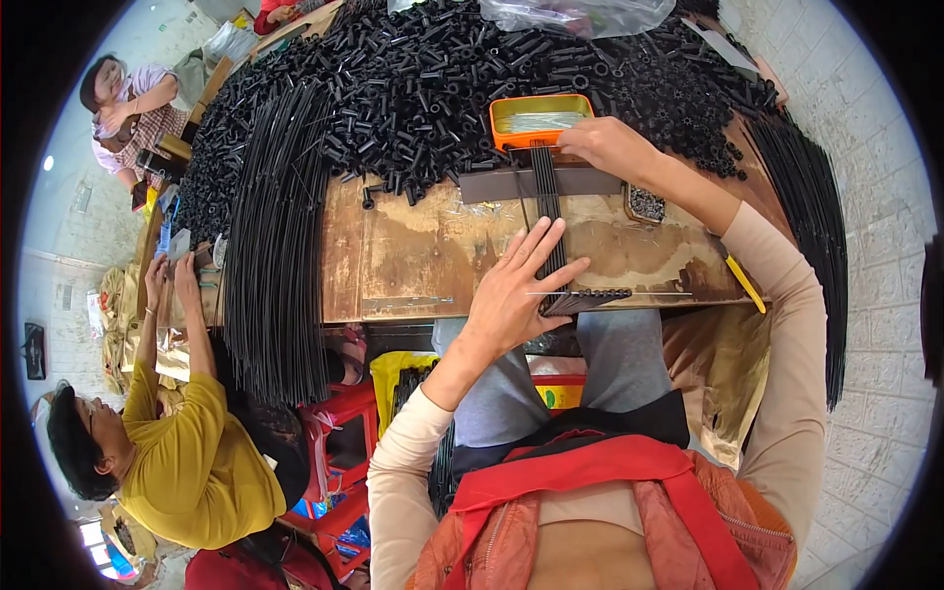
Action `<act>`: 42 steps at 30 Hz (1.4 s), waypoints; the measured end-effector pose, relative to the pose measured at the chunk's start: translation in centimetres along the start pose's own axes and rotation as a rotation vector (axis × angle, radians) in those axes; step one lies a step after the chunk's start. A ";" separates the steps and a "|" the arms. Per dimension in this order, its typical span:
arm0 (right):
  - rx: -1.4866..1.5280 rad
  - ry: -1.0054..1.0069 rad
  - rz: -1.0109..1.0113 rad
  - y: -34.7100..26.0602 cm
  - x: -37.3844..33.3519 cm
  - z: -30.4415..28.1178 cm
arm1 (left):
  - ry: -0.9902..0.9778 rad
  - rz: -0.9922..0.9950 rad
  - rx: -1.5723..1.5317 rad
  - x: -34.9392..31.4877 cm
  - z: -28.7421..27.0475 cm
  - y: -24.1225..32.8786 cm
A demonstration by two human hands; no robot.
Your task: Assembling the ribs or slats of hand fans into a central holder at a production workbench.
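My left hand point(516, 285) lies spread over a narrow row of black rods point(547, 197) that runs away from me across the wooden table. A thin metal pin point(649, 293) crosses the near ends of the rods, which stick out by my thumb at the table's front edge. At the far ends, my right hand point(612, 147) is closed in a pinch on what looks like another thin pin lying across the rods. Just beyond it stands an orange tray point(500, 130) of loose silvery pins. Its fingertips partly cover the tray's near right corner.
Black tubular parts point(413, 108) are heaped at the back. Long black rods point(275, 256) hang over the edge at left; more rods point(811, 226) lie at right. A small box of tiny parts point(645, 205) and a yellow cutter point(745, 283) sit nearby. A co-worker point(197, 452) sits at left.
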State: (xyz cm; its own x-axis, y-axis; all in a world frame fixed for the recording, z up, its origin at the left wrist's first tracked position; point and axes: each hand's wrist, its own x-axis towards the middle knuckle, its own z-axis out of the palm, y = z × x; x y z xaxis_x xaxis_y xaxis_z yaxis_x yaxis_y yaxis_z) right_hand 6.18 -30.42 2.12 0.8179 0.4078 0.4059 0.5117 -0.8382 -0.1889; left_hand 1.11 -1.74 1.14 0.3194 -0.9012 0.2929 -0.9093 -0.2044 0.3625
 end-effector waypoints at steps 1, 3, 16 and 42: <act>-0.004 0.002 0.003 0.0 0.3 0.1 | 0.011 -0.001 -0.024 0.0 0.1 0.0; 0.028 -0.036 0.019 -0.1 0.7 0.1 | 0.023 0.005 -0.047 0.0 0.2 0.1; -0.044 -0.048 0.115 -1.1 0.4 -0.2 | -0.020 0.023 -0.106 -0.2 0.4 0.0; -0.166 -0.327 0.327 2.2 8.6 0.1 | 0.082 0.002 -0.007 -1.2 0.1 1.0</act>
State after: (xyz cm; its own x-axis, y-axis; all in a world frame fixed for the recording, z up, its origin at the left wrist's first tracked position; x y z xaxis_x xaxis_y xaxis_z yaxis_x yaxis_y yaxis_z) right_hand 14.36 -28.68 5.11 0.9821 0.1836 0.0419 0.1870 -0.9769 -0.1035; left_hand -0.21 -0.95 1.09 0.3387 -0.8674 0.3646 -0.9081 -0.1999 0.3680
